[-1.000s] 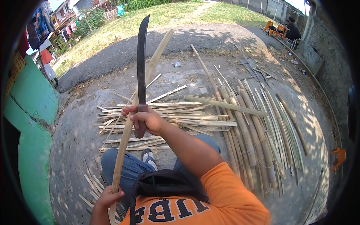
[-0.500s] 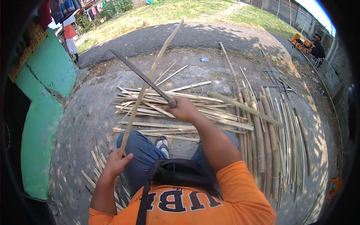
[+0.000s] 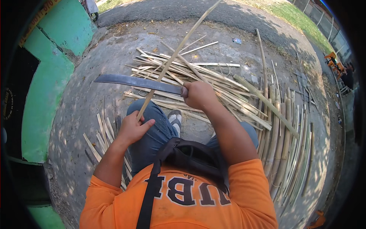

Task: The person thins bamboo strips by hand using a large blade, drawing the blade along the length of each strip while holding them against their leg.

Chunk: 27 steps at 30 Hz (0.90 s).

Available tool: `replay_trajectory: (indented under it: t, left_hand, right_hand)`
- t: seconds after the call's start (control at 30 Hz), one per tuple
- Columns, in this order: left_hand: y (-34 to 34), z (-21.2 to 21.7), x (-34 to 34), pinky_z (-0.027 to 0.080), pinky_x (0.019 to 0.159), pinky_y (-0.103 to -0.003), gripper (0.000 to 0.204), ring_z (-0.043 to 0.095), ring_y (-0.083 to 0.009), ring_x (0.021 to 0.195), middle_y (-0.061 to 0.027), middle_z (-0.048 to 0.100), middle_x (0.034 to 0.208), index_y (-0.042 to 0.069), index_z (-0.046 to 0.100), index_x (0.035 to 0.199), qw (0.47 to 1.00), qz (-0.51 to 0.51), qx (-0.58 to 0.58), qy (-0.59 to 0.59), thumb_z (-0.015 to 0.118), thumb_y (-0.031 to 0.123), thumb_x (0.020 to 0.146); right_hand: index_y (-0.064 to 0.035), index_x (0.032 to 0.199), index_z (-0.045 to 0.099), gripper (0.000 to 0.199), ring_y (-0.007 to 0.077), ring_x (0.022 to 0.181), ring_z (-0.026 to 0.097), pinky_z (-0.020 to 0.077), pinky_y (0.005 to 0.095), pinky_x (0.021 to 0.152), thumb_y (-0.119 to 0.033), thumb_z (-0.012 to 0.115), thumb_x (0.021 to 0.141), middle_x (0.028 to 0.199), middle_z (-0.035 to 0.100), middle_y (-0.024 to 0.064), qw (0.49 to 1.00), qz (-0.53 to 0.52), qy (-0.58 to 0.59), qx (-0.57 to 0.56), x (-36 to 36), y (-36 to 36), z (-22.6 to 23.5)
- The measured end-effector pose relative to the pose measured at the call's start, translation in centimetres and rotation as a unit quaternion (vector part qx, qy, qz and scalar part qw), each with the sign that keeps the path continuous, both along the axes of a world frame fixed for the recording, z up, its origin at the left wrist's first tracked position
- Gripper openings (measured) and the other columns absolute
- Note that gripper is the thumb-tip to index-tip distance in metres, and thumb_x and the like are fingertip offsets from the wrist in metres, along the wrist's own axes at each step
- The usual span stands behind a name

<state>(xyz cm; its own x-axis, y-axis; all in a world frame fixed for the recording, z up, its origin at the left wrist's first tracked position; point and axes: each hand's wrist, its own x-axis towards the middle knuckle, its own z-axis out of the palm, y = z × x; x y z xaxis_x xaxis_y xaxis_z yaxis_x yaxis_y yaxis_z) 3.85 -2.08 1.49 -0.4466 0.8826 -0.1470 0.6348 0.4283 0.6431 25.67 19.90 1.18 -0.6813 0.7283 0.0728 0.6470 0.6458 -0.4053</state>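
Observation:
My left hand (image 3: 135,129) is closed round the near end of a long bamboo strip (image 3: 170,60), which slants up and away to the right. In my right hand (image 3: 199,95) is the handle of a machete (image 3: 137,83). Its broad dark blade points left and crosses the strip a little above my left hand; whether blade and strip touch I cannot tell. Beyond both hands lies a heap of split bamboo strips (image 3: 198,78) on the concrete. My bent knees are on either side of one shoe (image 3: 175,119).
Thick bamboo poles (image 3: 283,147) and more strips lie at my right, with a longer pole (image 3: 262,61) reaching away. Other strips (image 3: 100,142) lie by my left arm. A green wall (image 3: 44,110) stands at the left. At the far right a person (image 3: 347,76) sits near orange chairs.
The machete has swung from pointing up and away to lying nearly level, its flat side showing. My left hand and the strip are higher and farther right in view, which has tilted down.

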Motion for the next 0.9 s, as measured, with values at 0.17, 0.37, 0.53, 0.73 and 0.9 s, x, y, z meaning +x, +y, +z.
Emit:
replay_trajectory:
  t: [0.17, 0.37, 0.53, 0.73, 0.9]
  left_hand:
    - [0.0, -0.1, 0.6, 0.045, 0.058, -0.036, 0.056, 0.055, -0.0198, 0.059, -0.0053, 0.056, 0.065, 0.004, 0.060, 0.090, 0.997, -0.026, 0.019, 0.071, 0.089, 0.052, 0.082]
    - [-0.3, -0.2, 0.5, 0.047, 0.058, -0.039, 0.057, 0.059, -0.0233, 0.060, -0.0079, 0.058, 0.066, 0.003, 0.062, 0.089, 0.996, -0.029, 0.011, 0.082, 0.090, 0.051, 0.081]
    - [-0.6, -0.2, 1.0, 0.047, 0.058, -0.039, 0.055, 0.058, -0.0241, 0.059, -0.0091, 0.057, 0.065, 0.002, 0.061, 0.088, 0.995, -0.028, 0.036, 0.088, 0.089, 0.050, 0.082]
    - [-0.8, -0.8, 1.2, 0.051, 0.059, -0.041, 0.054, 0.064, -0.0303, 0.060, -0.0123, 0.060, 0.064, 0.002, 0.063, 0.087, 0.991, -0.027, 0.059, 0.118, 0.089, 0.049, 0.082]
    - [-0.6, -0.5, 1.1, 0.049, 0.059, -0.041, 0.053, 0.062, -0.0309, 0.060, -0.0124, 0.059, 0.064, 0.002, 0.062, 0.087, 0.990, -0.035, 0.051, 0.125, 0.089, 0.047, 0.082]
  right_hand:
    - [-0.0109, 0.099, 0.075, 0.022, 0.0449, 0.090, 0.070, 0.0562, 0.0549, 0.081, -0.028, 0.063, 0.094, 0.090, 0.074, 0.0217, 0.992, -0.093, 0.081, -0.040, 1.1, 2.4, -0.8]
    - [-0.0131, 0.100, 0.076, 0.022, 0.0419, 0.092, 0.072, 0.0572, 0.0535, 0.084, -0.027, 0.061, 0.093, 0.093, 0.076, 0.0195, 1.000, -0.015, 0.017, -0.021, 0.6, -0.2, 0.1]
    - [-0.0147, 0.101, 0.078, 0.023, 0.0391, 0.095, 0.073, 0.0576, 0.0507, 0.087, -0.026, 0.063, 0.088, 0.097, 0.078, 0.0174, 0.997, 0.017, -0.022, -0.076, 0.2, -0.2, 1.0]
    - [-0.0130, 0.101, 0.078, 0.021, 0.0405, 0.095, 0.073, 0.0578, 0.0502, 0.086, -0.025, 0.067, 0.087, 0.098, 0.077, 0.0180, 0.997, -0.057, 0.022, -0.044, 0.5, 1.4, -0.6]
    - [-0.0140, 0.102, 0.079, 0.023, 0.0397, 0.096, 0.073, 0.0583, 0.0501, 0.086, -0.028, 0.066, 0.089, 0.098, 0.077, 0.0171, 0.992, -0.101, 0.066, -0.040, 1.9, 2.5, -0.6]
